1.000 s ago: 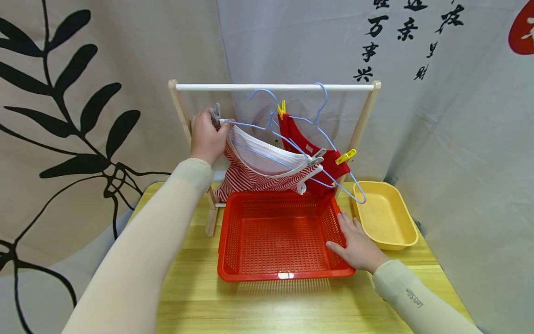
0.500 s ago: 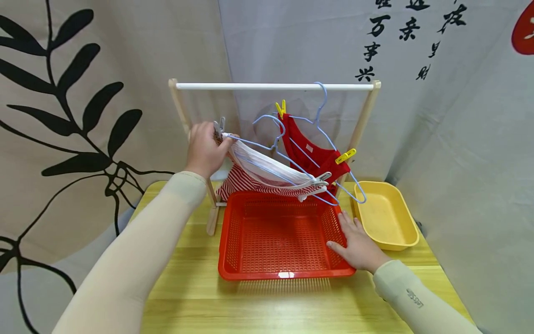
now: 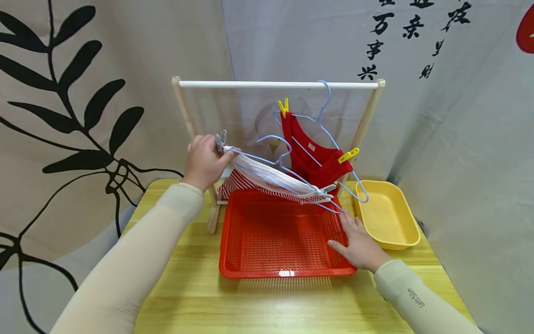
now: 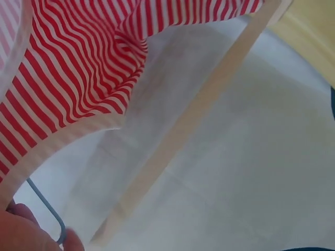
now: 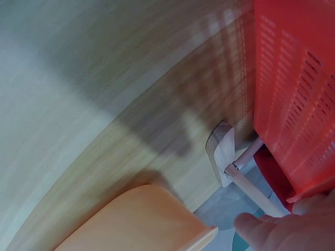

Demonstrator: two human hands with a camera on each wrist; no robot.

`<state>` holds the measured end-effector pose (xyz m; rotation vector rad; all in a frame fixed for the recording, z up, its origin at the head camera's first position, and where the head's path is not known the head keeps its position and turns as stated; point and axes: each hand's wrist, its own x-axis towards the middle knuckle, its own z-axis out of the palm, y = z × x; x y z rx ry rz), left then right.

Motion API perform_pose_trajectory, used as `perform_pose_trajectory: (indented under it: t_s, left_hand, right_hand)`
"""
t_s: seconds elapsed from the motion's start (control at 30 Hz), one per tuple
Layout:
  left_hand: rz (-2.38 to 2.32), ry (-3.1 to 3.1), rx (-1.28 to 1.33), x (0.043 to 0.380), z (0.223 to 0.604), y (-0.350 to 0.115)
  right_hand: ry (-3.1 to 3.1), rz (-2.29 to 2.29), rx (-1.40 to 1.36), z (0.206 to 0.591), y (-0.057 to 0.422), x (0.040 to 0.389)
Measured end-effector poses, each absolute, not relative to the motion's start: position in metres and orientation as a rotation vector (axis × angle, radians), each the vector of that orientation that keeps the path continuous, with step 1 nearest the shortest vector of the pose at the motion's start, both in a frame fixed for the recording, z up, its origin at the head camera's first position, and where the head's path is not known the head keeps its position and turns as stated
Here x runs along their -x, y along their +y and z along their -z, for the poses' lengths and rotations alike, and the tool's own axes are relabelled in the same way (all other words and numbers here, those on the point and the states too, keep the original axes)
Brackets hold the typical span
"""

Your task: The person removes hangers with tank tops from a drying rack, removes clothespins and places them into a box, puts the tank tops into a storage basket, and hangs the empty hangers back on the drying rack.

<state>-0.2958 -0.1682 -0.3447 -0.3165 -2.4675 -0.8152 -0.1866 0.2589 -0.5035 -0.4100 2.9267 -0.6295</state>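
My left hand grips one end of a blue clothes hanger. A red-and-white striped tank top hangs from that hanger, tilted, with a grey clothespin at its far shoulder and another grey clothespin by my fingers. The hanger's hook is off the rail, above the back of a red basket. On the basket's right rim rests my right hand, fingers extended and thumb over the inner side. Behind, a red top hangs on a second blue hanger with yellow clothespins.
A wooden clothes rack with a white rail stands at the back of the table. To the right of the basket is a yellow tray. Curtains surround the table behind and at both sides.
My left hand has lowered the hanger with the striped tank top, down and toward me; its hook has dropped from near the rail. The right hand stays on the basket rim.
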Motion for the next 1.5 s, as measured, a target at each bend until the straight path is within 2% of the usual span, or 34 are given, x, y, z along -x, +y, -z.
perform_pose_trajectory:
  t_s: [1.5]
  left_hand:
    - [0.984, -2.611, 0.246, 0.237, 0.449, -0.198]
  right_hand:
    - [2.905, 0.619, 0.44, 0.503, 0.25, 0.19]
